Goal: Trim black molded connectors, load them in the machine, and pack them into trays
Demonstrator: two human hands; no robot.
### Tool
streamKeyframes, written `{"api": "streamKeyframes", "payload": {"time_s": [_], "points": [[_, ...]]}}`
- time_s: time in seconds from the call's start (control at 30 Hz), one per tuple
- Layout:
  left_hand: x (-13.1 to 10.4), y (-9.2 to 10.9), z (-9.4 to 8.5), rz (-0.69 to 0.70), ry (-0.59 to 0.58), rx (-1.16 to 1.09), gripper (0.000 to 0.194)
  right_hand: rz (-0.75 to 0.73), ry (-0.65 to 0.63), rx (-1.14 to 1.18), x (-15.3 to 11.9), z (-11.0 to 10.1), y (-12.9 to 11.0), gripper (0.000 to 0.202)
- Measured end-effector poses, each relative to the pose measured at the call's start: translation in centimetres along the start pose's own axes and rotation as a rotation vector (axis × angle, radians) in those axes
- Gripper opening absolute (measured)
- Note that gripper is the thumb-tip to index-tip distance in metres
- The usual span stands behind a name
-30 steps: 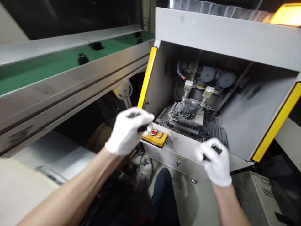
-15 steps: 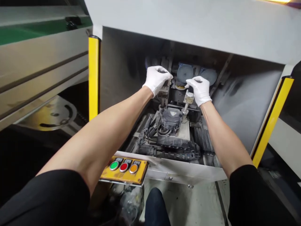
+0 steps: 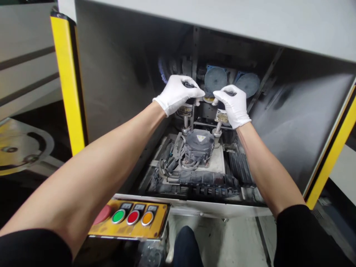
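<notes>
My left hand (image 3: 180, 92), in a white glove, is closed with thumb and fingertips together. A small black part (image 3: 189, 85) shows inside its grip; its kind is unclear. Just below that hand stands the left metal post with a square head (image 3: 185, 110). My right hand (image 3: 233, 104), also white-gloved, is pinched round another small black part (image 3: 230, 93), mostly hidden by the fingers. Directly beneath it is the right post's square head (image 3: 221, 116), worn and yellowish. I cannot tell whether the parts touch the heads.
Between and in front of the posts sits a dusty motor-like unit (image 3: 198, 146) with cables. Two round grey discs (image 3: 216, 81) are at the back. A yellow button box (image 3: 154, 230) is at the front left. Yellow uprights (image 3: 66, 81) flank the machine opening.
The camera view has moved closer and turned, so the opening looks larger. Both hands sit slightly lower relative to the posts, and the left post's head now shows below the left hand.
</notes>
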State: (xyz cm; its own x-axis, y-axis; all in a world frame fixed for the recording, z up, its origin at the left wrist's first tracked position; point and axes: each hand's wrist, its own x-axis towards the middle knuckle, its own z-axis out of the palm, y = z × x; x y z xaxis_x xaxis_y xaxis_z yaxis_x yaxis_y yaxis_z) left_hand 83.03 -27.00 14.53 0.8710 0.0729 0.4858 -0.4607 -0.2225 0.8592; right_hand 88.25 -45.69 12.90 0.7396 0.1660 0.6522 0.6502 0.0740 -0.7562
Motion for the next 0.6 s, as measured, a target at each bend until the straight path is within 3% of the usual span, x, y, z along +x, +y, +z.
{"api": "streamKeyframes", "payload": {"time_s": [0.3, 0.5, 0.6], "points": [[0.5, -1.8, -0.1, -0.009, -0.057, -0.209, 0.030, 0.016, -0.075, 0.008, -0.9, -0.6, -1.0, 0.029], [-0.4, -2.0, 0.0, 0.005, -0.035, -0.286, 0.034, 0.094, -0.098, 0.094, -0.7, -0.6, -1.1, 0.047], [-0.9, -2.4, 0.3, 0.029, -0.011, -0.255, 0.039, 0.135, -0.111, 0.093, -0.7, -0.7, -1.5, 0.047]]}}
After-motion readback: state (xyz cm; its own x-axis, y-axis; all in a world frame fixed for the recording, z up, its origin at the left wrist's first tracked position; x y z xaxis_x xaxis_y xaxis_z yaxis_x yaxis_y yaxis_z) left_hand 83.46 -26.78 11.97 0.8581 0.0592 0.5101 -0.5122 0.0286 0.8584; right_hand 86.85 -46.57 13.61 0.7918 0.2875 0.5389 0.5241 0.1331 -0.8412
